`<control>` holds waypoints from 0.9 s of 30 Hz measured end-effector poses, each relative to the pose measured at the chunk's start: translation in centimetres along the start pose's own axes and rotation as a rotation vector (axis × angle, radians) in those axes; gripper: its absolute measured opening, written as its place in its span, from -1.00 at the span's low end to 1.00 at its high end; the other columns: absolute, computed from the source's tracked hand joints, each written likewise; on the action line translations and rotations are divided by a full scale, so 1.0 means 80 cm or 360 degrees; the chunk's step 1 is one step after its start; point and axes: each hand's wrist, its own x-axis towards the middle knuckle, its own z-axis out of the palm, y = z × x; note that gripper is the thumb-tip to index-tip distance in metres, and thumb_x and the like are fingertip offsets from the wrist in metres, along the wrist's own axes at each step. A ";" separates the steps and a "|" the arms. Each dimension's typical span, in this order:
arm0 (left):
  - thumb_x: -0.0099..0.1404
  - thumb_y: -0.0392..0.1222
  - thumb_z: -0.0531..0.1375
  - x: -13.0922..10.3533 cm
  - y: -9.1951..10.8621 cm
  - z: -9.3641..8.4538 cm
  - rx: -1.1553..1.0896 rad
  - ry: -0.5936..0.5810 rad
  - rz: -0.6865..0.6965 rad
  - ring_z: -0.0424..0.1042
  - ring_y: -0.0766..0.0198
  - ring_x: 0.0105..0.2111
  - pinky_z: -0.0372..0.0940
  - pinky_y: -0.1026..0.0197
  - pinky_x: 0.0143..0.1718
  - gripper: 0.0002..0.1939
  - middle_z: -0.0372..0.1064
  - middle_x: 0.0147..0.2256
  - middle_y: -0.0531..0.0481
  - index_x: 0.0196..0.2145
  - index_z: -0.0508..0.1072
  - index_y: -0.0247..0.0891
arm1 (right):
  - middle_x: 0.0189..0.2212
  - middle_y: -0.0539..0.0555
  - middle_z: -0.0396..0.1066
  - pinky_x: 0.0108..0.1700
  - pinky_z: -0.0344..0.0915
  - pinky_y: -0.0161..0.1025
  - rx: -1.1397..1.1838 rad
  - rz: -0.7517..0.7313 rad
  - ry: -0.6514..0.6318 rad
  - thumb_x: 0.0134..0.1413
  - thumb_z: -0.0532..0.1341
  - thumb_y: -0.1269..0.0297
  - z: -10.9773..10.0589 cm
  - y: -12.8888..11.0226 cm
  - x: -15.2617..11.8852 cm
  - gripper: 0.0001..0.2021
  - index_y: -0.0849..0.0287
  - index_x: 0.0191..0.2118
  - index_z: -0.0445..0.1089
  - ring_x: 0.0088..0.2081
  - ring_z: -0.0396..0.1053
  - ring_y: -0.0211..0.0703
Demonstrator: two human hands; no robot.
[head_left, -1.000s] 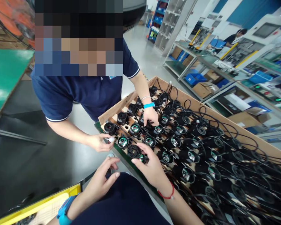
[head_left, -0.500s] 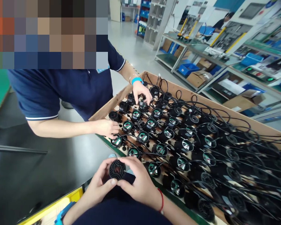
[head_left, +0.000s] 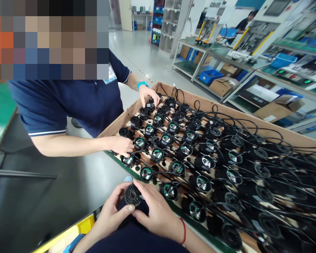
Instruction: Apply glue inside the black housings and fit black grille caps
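Observation:
A round black cap with a curved slot pattern is held in front of my body between both hands. My left hand grips its left side, with the thumb along the lower edge. Around the right side curl the fingers of my right hand, and its thumb sits below the cap. Just beyond my hands stand black cylindrical housings, several with green circuit boards showing, such as the housing nearest my right hand. Black cables run between them.
A wooden tray holds the housings. Across its left corner a co-worker's one hand touches a near housing and the other hand a far one. A yellow bin is at lower left; workbenches stand behind.
The co-worker's far hand has moved left to another housing near the tray's edge. My hands keep hold of the cap, which is tilted slightly differently. The view has shifted a little.

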 end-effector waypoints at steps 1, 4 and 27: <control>0.22 0.04 0.23 0.000 -0.002 0.000 0.0040 -0.0006 0.0010 0.39 0.12 0.01 0.33 0.13 0.07 -0.48 0.36 0.00 -0.14 0.05 0.25 -0.22 | 0.22 0.25 0.21 0.26 0.14 0.01 -0.0017 0.0002 -0.0009 0.12 0.17 0.21 -0.001 0.000 0.000 -0.36 0.29 0.28 0.03 0.23 0.17 -0.01; 0.23 0.04 0.22 -0.002 -0.008 0.000 0.0153 -0.0042 0.0060 0.36 0.12 0.03 0.30 0.12 0.09 -0.48 0.33 0.01 -0.15 0.07 0.24 -0.22 | 0.19 0.25 0.25 0.24 0.17 0.02 -0.0056 0.0018 0.0010 0.14 0.16 0.19 -0.003 0.001 -0.002 -0.39 0.30 0.26 0.06 0.20 0.21 0.01; 0.33 -0.01 0.13 0.001 -0.007 -0.002 0.0308 -0.0238 0.0217 0.25 0.16 0.08 0.21 0.17 0.09 -0.50 0.18 0.07 -0.05 0.18 0.08 0.03 | 0.06 0.22 0.38 0.08 0.30 0.05 -0.0181 -0.0008 0.0154 0.02 0.21 0.31 0.008 0.018 -0.006 -0.43 0.26 0.18 0.15 0.06 0.33 0.04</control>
